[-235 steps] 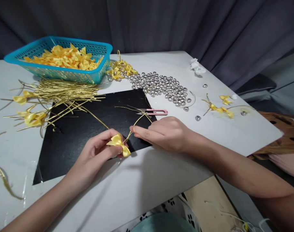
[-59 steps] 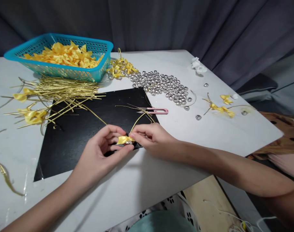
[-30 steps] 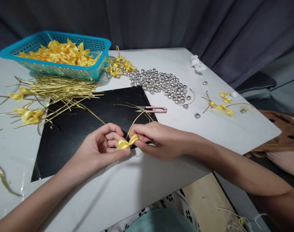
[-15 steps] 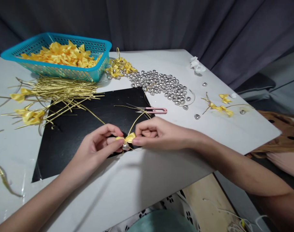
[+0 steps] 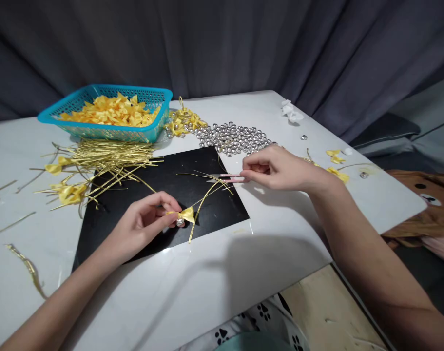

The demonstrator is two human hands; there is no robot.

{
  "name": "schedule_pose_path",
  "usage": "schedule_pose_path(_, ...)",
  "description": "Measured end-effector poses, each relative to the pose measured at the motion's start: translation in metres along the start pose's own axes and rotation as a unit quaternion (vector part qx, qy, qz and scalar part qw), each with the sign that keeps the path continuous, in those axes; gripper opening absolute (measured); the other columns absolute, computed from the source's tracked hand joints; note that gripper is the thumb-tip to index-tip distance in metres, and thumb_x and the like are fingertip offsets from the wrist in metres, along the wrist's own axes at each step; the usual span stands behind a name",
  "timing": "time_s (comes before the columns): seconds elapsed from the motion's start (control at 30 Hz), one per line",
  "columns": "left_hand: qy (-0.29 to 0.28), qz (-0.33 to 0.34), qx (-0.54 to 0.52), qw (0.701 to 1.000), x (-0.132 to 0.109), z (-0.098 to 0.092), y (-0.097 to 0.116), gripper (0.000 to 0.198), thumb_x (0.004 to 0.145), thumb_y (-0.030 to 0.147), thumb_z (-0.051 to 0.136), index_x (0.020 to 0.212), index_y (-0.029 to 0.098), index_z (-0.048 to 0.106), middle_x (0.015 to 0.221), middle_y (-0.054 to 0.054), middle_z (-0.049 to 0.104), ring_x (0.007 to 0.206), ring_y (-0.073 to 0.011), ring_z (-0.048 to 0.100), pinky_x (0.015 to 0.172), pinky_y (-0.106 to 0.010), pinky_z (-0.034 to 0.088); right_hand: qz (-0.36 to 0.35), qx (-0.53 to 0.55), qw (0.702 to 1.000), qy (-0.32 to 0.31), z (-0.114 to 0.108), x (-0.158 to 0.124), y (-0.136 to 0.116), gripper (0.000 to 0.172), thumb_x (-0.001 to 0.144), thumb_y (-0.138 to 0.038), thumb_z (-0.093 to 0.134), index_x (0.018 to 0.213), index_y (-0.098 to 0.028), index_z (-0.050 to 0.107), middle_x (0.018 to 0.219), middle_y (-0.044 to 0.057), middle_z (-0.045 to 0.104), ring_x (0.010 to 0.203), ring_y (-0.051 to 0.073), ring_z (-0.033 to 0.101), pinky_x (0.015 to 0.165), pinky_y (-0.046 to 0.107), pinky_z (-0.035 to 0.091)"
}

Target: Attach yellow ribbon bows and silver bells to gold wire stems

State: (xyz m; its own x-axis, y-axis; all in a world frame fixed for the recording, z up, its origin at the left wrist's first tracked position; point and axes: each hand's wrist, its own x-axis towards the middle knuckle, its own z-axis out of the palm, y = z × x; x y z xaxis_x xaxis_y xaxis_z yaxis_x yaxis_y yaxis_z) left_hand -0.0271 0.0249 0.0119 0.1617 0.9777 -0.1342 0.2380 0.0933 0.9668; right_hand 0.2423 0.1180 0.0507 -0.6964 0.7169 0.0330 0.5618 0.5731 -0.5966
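Note:
Between the thumb and fingers of my left hand (image 5: 152, 219) is a yellow ribbon bow (image 5: 187, 214) with a silver bell-like bead (image 5: 180, 222) under its middle. A thin gold strand runs up and right from the bow. My right hand (image 5: 271, 168) pinches the handle end of pink thread snips (image 5: 233, 179), whose blades point left over the black mat (image 5: 141, 195). Loose gold cords (image 5: 203, 200) cross beneath the blades and curve down beside the bow. Part of the bow is hidden by my left fingers.
A blue basket (image 5: 156, 135) of yellow bows stands at the back left. Gold cords (image 5: 112, 156) lie heaped before it. Silver beads (image 5: 240, 138) are spread behind the mat, beside a pile of finished-looking bows (image 5: 185, 121). Scraps and bows (image 5: 337, 174) lie at the right.
My right hand has left the bow, moved right and up, and taken hold of the snips. My left hand keeps the bow. The view has shifted slightly.

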Motion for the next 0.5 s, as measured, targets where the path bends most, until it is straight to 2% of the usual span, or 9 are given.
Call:
schedule_pose_path(0.13,-0.017,-0.005,-0.002,1.0,-0.002,0.004,0.0,0.015,0.077,0.032,0.067,0.072,0.019,0.064,0.068,-0.002,0.066,0.064,-0.0143,0.061,0.056,-0.022,0.046,-0.017,-0.039,0.994,0.096,0.006,0.007,0.006,0.028,0.081,-0.014,0.054,0.054,-0.015,0.049,0.047,-0.005,0.038,0.047,0.006,0.032,0.052,0.023,0.024)
schedule_pose_path(0.2,-0.005,-0.012,0.01,1.0,-0.003,0.006,0.001,0.015,0.078,0.033,0.066,0.075,0.018,0.064,0.067,-0.002,0.066,0.061,-0.0131,0.06,0.055,-0.021,0.045,-0.003,0.01,0.99,0.141,0.011,0.01,0.007,0.026,0.079,-0.015,0.056,0.054,-0.015,0.049,0.047,-0.005,0.037,0.047,0.006,0.031,0.051,0.023,0.023)
schedule_pose_path(0.23,0.006,-0.012,0.015,1.0,-0.004,0.007,0.0,0.014,0.077,0.032,0.067,0.076,0.018,0.064,0.066,-0.001,0.064,0.059,-0.0124,0.058,0.054,-0.021,0.045,0.008,0.064,0.987,0.145,0.016,0.011,0.006,0.026,0.079,-0.018,0.057,0.055,-0.016,0.048,0.047,-0.006,0.037,0.046,0.006,0.03,0.05,0.023,0.022)
schedule_pose_path(0.3,0.025,-0.011,0.018,0.999,-0.004,0.008,0.0,0.015,0.074,0.03,0.07,0.079,0.018,0.063,0.064,0.001,0.062,0.057,-0.0117,0.057,0.054,-0.021,0.045,0.031,0.228,0.967,0.108,0.029,0.014,0.001,0.031,0.08,-0.028,0.06,0.056,-0.016,0.045,0.046,-0.007,0.034,0.044,0.006,0.026,0.047,0.023,0.019)
schedule_pose_path(0.33,0.031,-0.011,0.015,0.999,-0.004,0.009,-0.001,0.016,0.073,0.03,0.071,0.08,0.018,0.062,0.065,0.001,0.062,0.058,-0.0119,0.057,0.054,-0.021,0.045,0.042,0.313,0.947,0.064,0.037,0.015,-0.004,0.034,0.08,-0.035,0.062,0.057,-0.017,0.045,0.045,-0.008,0.033,0.043,0.006,0.027,0.045,0.022,0.018)
schedule_pose_path(0.4,0.04,-0.013,0.004,0.999,-0.004,0.01,-0.001,0.019,0.072,0.03,0.072,0.081,0.018,0.061,0.066,0.001,0.063,0.061,-0.0125,0.059,0.055,-0.021,0.046,0.076,0.437,0.894,0.06,0.055,0.016,-0.015,0.044,0.074,-0.046,0.069,0.058,-0.018,0.04,0.044,-0.011,0.025,0.041,0.005,0.018,0.042,0.022,0.013)
schedule_pose_path(0.5,0.063,-0.023,-0.021,0.998,-0.005,0.013,0.003,0.024,0.069,0.034,0.074,0.081,0.018,0.06,0.067,0.0,0.064,0.062,-0.0127,0.06,0.057,-0.022,0.048,0.116,0.436,0.892,0.016,0.076,0.017,-0.03,0.046,0.056,-0.039,0.086,0.066,-0.015,0.049,0.046,-0.012,0.029,0.044,0.004,0.018,0.044,0.021,0.008)
